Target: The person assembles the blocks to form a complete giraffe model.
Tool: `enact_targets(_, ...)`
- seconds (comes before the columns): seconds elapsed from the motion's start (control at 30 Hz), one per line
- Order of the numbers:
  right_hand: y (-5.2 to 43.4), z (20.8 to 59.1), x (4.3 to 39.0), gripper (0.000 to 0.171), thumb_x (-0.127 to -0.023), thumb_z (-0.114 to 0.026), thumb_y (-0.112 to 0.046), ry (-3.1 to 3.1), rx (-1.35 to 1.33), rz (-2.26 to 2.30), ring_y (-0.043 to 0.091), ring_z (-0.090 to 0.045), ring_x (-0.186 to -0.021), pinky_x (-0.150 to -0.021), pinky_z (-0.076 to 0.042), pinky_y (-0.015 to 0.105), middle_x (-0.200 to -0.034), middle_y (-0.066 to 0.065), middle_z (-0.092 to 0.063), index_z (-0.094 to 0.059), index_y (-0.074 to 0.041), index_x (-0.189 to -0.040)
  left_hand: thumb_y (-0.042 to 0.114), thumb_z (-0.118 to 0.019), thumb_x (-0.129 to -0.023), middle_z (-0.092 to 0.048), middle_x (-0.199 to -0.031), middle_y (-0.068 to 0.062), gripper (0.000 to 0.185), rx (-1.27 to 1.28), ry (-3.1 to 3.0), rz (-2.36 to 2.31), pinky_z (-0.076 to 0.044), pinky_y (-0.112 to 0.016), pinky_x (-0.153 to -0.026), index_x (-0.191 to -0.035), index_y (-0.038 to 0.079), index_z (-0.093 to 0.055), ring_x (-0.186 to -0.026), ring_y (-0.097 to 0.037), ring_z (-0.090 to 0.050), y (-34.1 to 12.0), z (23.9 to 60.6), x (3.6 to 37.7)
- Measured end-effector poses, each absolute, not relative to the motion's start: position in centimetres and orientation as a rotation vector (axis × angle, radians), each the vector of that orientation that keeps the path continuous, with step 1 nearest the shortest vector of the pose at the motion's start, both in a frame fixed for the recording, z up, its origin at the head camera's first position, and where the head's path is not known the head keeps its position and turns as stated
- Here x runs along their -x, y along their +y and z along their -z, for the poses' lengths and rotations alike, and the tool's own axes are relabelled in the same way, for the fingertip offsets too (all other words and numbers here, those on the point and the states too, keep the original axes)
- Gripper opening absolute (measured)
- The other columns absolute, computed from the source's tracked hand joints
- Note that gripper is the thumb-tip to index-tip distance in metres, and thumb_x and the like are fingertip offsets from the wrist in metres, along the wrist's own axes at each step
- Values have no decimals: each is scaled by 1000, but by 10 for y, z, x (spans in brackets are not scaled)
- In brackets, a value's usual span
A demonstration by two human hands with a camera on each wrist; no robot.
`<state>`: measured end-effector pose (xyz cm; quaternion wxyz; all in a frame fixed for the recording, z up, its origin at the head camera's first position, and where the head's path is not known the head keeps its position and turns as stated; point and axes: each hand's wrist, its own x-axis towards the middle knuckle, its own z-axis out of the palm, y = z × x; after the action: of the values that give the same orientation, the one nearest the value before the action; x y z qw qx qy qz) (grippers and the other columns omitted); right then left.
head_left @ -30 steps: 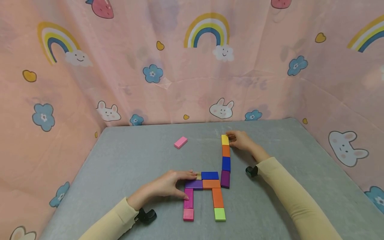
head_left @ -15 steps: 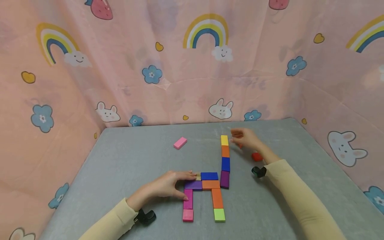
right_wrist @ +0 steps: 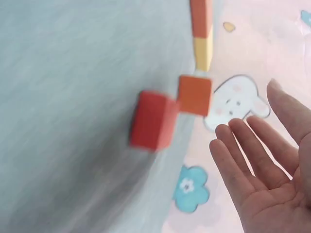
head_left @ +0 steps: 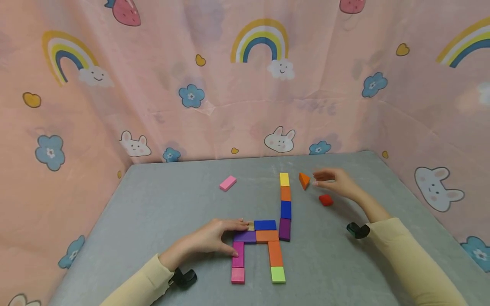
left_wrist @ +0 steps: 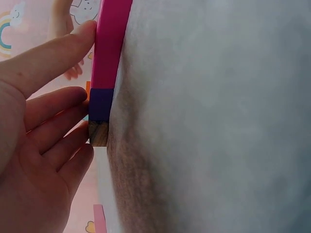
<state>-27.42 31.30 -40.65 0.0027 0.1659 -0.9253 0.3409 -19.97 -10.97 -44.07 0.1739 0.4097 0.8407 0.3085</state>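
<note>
My left hand rests on the flat block figure, fingertips on a bare wood block and thumb at a magenta block. Beside these lie a violet block, a blue block and an orange block. In the left wrist view the fingers look straight along the blocks' edge. My right hand, relaxed and holding nothing, hovers right of an orange triangular block. A red block lies below that hand; the right wrist view shows it with the palm facing it.
A column runs away from the figure: purple block, blue block, orange block and yellow block. A pink block lies alone at the back. Pink patterned cloth surrounds the grey table.
My right hand has left the yellow block and moved right, uncovering the orange triangular block and the red block. The left hand keeps its place on the figure.
</note>
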Motion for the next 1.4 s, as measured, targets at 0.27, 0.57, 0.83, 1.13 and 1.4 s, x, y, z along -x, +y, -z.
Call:
enact_targets(0.27, 340, 417, 262, 47, -86, -70, -19, -2938, -641, -1102, 39, -61, -107, -90, -48, 54, -119, 24, -63, -57, 8, -124, 33, -78, -77, -46, -144, 10, 66, -1144, 2383, -884, -35, -40, -111, -136, 20, -53, -139, -11, -35, -112, 440, 198)
enact_targets(0.57, 355, 430, 257, 53, -79, -76, -26, -3046, -670, -1112, 35, -61, -110, -91, -50, 46, -121, 18, -64, -61, -1, -123, 34, -78, -78, -46, -144, 9, 65, -1172, 2392, -874, -35, -42, -110, -136, 19, -53, -139, -13, -35, -112, 442, 198)
enact_targets(0.83, 355, 430, 257, 44, -80, -76, -22, -3077, -666, -1062, 37, -60, -110, -89, -50, 43, -119, 20, -64, -66, -4, -119, 33, -78, -77, -46, -145, 9, 65, -1162, 2384, -883, -34, -40, -111, -136, 19, -53, -139, -13, -34, -111, 440, 198)
enact_targets(1.13, 354, 428, 259, 40, -79, -76, -20, -3094, -648, -1038, 34, -62, -107, -88, -50, 44, -115, 18, -66, -68, -5, -115, 30, -79, -77, -46, -145, 9, 65, -1148, 2377, -886, -33, -40, -112, -136, 19, -53, -140, -12, -34, -110, 439, 199)
enact_targets(1.4, 353, 425, 261, 39, -80, -76, -22, -3106, -632, -1002, 33, -62, -105, -88, -50, 46, -113, 16, -68, -68, -6, -115, 33, -78, -77, -46, -145, 10, 66, -1148, 2379, -871, -34, -40, -111, -136, 20, -53, -139, -12, -35, -110, 438, 199)
